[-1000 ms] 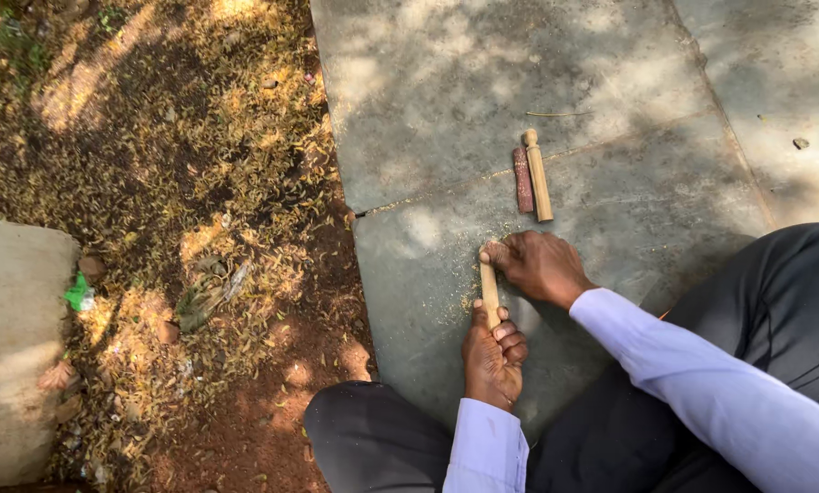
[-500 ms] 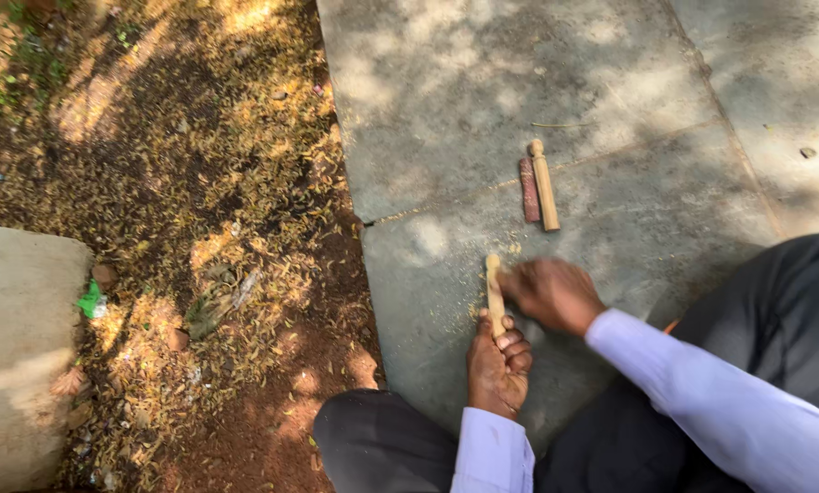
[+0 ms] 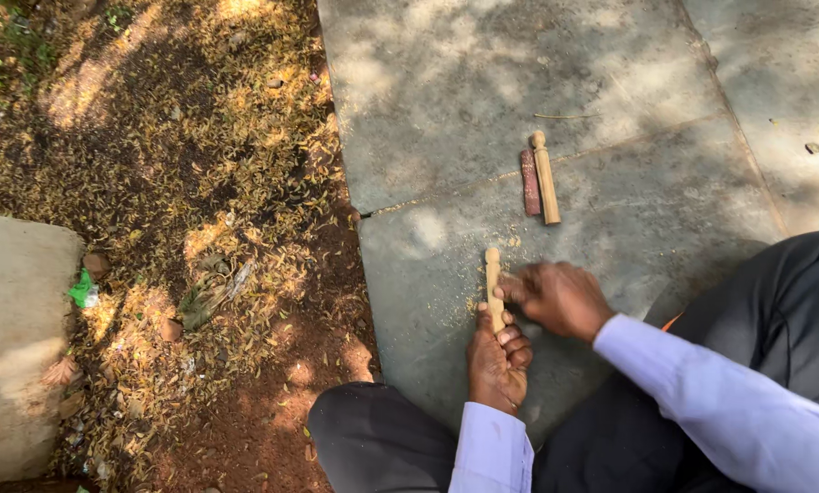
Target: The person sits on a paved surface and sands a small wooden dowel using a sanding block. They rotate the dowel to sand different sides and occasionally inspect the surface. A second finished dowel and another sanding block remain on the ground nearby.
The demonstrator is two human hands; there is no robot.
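Turned wooden peg, lower centre of frame, stood on stone slab; judged light, stiff, best gripped at lower shaft | left hand closed round its base | right hand blurred, against its side, fingers curled, contents not discernible | second peg and reddish stick laid beyond, touching.

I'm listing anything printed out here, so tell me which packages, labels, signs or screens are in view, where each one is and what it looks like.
Green scrap, maybe a bit of wrapper: on the leaf-strewn dirt at left, beside the pale stone block; small, crumpled, bright green; too small to tell more.
No labels, signs or screens show.
The wooden peg in the left hand, by the blurred right hand, is plain wood.
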